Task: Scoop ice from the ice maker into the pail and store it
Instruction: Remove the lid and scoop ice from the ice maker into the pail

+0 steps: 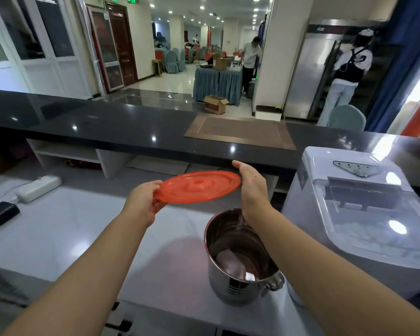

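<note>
A round orange lid hovers flat above the white counter, beyond the pail. My left hand pinches its left rim and my right hand holds its right rim. Below my right forearm stands a shiny steel pail, uncovered, with nothing inside but reflections. To its right sits a white ice maker with its clear lid down; pale ice shows through the window.
A white power strip and a dark device lie at the counter's left. A raised dark bar top with a brown mat runs behind. Two people stand far off in the hall.
</note>
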Available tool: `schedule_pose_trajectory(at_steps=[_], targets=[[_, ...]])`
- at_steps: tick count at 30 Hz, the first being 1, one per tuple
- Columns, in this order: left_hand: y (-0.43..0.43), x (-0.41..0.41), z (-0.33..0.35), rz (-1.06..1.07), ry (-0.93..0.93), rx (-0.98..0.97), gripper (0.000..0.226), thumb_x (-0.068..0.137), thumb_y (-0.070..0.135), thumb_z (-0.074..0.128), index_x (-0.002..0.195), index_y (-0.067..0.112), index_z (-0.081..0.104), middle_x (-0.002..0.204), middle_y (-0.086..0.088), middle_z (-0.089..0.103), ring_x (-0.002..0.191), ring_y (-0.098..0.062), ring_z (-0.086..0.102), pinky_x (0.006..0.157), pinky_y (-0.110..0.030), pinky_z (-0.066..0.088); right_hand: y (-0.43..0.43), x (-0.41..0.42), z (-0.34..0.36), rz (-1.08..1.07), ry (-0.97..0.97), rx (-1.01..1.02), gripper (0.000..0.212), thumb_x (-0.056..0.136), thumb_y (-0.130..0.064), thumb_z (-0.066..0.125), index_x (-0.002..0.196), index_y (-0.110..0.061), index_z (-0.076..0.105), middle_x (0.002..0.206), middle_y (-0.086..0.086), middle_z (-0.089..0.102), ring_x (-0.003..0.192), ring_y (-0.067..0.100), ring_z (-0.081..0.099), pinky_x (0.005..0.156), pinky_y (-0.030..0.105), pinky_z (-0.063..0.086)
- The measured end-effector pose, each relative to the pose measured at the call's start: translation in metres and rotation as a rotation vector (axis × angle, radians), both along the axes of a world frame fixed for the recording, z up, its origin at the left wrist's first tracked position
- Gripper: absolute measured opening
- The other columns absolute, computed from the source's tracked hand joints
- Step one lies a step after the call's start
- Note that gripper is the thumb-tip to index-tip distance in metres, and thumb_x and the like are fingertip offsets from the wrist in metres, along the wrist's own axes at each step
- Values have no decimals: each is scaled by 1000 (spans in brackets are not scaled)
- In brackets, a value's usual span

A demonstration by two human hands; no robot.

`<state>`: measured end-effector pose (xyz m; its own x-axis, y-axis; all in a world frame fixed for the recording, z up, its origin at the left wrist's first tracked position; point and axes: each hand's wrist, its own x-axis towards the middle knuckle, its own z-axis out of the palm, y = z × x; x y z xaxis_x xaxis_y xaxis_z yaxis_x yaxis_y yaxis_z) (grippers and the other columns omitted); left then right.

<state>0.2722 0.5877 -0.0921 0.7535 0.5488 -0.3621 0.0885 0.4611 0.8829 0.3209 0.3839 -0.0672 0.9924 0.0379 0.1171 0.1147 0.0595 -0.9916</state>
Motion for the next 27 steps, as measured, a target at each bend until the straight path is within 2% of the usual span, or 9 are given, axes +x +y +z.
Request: schedule_pose_trajectory(at_steps=[3, 6, 9, 13, 15, 18, 22, 26, 27], targets=[[23, 8, -20, -16, 31, 49, 32, 86, -9, 38, 102, 10, 57, 79, -8, 63, 64, -17, 61, 46, -23, 53, 10, 7, -12, -60, 35, -22, 29, 97, -14, 42, 115, -14, 64, 108, -9, 61, 106, 5, 52, 76, 8, 37], [40, 16, -48, -36, 69, 66, 49, 80, -16, 34, 118, 11, 52, 88, -10, 62, 68, -21, 59, 57, -31, 55, 14, 10, -23, -105, 73, -72, 24, 97, -16, 43, 102, -23, 66, 104, -11, 62, 106, 6, 53, 78, 12, 37], [50, 23, -75, -70, 132, 49, 45, 81, -17, 33, 109, 10, 56, 77, -9, 60, 63, -21, 56, 50, -26, 54, 14, 15, -32, -160, 122, -86, 23, 97, -17, 45, 91, -31, 62, 102, -13, 61, 109, 10, 53, 89, 22, 40], [57, 28, -106, -97, 232, -14, 33, 82, -15, 36, 79, 8, 60, 72, -10, 59, 63, -22, 55, 39, -22, 51, 10, 19, -39, -205, 152, -98, 22, 97, -15, 48, 92, -31, 63, 108, -7, 63, 113, 14, 54, 100, 30, 43], [60, 30, -118, -113, 269, -33, 29, 83, -13, 39, 75, 8, 58, 71, -12, 57, 63, -22, 53, 42, -22, 51, 9, 21, -41, -230, 162, -99, 20, 96, -14, 49, 94, -27, 64, 111, -2, 64, 112, 16, 55, 102, 33, 44], [67, 33, -128, -110, 308, -47, 22, 84, -11, 43, 74, 4, 55, 71, -14, 54, 63, -22, 52, 55, -32, 49, 9, 23, -44, -258, 180, -95, 18, 96, -14, 50, 94, -26, 64, 113, 2, 64, 111, 18, 56, 100, 33, 45], [74, 38, -133, -99, 360, -42, 18, 82, -8, 40, 74, 2, 53, 71, -13, 52, 63, -24, 50, 58, -33, 44, 9, 26, -49, -283, 198, -87, 22, 96, -13, 49, 89, -27, 63, 110, 3, 65, 108, 17, 58, 99, 33, 47], [74, 44, -128, -109, 455, 56, 13, 83, 1, 48, 70, 3, 49, 65, -11, 46, 60, -26, 45, 66, -32, 40, 8, 27, -54, -311, 211, -75, 21, 96, -10, 46, 99, -20, 64, 104, 2, 66, 103, 15, 60, 98, 32, 48], [73, 46, -122, -113, 457, 76, 9, 85, 2, 49, 76, 1, 51, 67, -9, 45, 66, -27, 47, 70, -33, 39, 7, 26, -54, -315, 212, -73, 21, 96, -9, 46, 101, -19, 64, 103, 2, 66, 102, 15, 61, 98, 33, 49]])
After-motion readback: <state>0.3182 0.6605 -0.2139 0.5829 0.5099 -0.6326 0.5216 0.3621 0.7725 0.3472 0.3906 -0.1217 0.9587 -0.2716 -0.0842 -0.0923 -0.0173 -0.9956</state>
